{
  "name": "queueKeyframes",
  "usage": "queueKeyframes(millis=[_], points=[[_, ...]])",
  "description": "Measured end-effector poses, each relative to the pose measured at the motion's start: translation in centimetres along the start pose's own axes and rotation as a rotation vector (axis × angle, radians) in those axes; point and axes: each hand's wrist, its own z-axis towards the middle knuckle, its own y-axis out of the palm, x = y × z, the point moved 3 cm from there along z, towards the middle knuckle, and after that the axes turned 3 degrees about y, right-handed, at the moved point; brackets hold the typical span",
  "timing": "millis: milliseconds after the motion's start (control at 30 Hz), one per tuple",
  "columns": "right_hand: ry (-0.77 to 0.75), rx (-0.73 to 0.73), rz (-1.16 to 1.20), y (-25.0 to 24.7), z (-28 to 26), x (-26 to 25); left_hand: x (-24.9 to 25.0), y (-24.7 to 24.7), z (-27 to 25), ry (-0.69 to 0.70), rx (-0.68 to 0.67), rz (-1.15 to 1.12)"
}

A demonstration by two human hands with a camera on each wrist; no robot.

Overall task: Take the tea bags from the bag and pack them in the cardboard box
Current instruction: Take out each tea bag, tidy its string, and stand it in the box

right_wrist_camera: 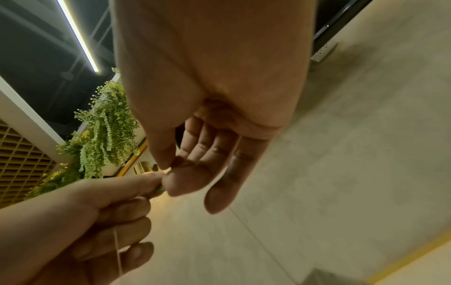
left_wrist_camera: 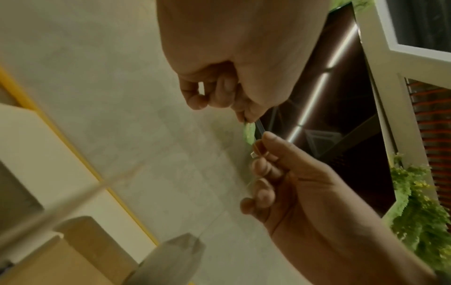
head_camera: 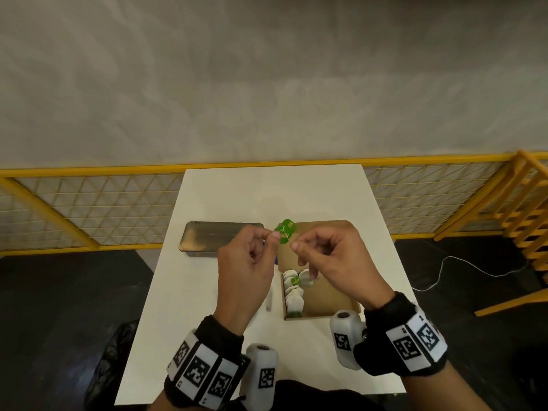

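Both hands are raised over the white table (head_camera: 225, 292). My left hand (head_camera: 274, 236) pinches a cluster of green tea bag tags (head_camera: 285, 230) between thumb and forefinger. My right hand (head_camera: 295, 247) pinches the same cluster from the other side, its other fingers loosely curled. In the left wrist view the green tag (left_wrist_camera: 249, 133) sits between the two pinches, and one tea bag (left_wrist_camera: 175, 256) hangs below on its thin string (left_wrist_camera: 219, 217). The open cardboard box (head_camera: 329, 304) lies under my right hand, with several white tea bags (head_camera: 293, 301) in a row along its left wall.
A flat metal tin (head_camera: 213, 240) lies on the table to the left of the box. A small clear strip (head_camera: 269, 302) lies beside the box's left wall. A yellow mesh fence (head_camera: 89, 203) runs behind the table. A white cable (head_camera: 462, 264) lies on the dark floor.
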Motion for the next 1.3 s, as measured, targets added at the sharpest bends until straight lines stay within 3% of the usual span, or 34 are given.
queueKeyframes(millis=[167,300,567,867,1300], points=[[0.085,0.027,0.195,0.3,0.4,0.4,0.0,0.3,-0.1,-0.086,-0.012,-0.118],[0.051,0.04,0.247,0.1,0.5,0.2,0.1,0.3,-0.1,-0.069,-0.055,-0.114],[-0.043,0.227,0.246,-0.3,0.3,-0.6,1.1,0.3,0.1,-0.021,-0.044,-0.06],[-0.146,0.301,0.112,-0.7,-0.1,-0.6,1.0,0.3,0.2,-0.014,-0.039,-0.031],[-0.129,0.228,0.328,-0.7,0.0,-0.6,1.5,-0.2,0.6,-0.084,0.092,-0.142]])
